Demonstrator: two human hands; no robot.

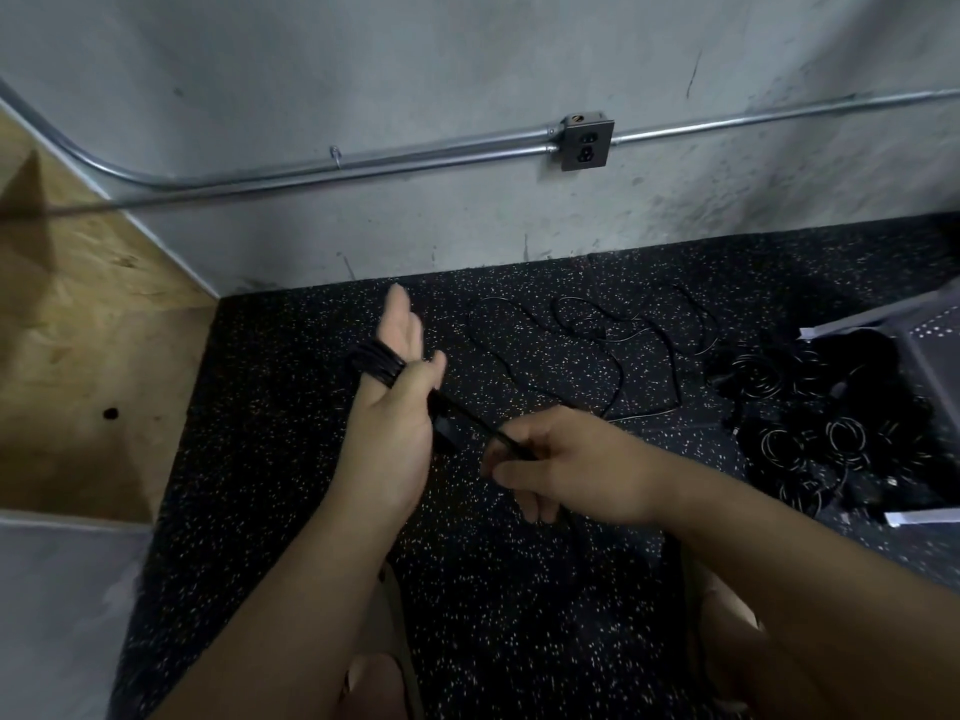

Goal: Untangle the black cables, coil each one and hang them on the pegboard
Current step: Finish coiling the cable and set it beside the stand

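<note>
Speckled floor (311, 511). L hand (395, 407) flat-fingered, coil (376, 367) wound round it, below-left of outlet (587, 142); R hand (561, 470) pinches cable (470, 420) tail. I'd say risk: turns slide off straight fingers if R tugs.

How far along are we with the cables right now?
Done: a pile of coiled cables lies on the floor by a perforated panel, none visibly hung. In hand: the left hand carries wraps of a black cable, fed by the right hand. Left: a loose cable on the floor, then hanging.
</note>
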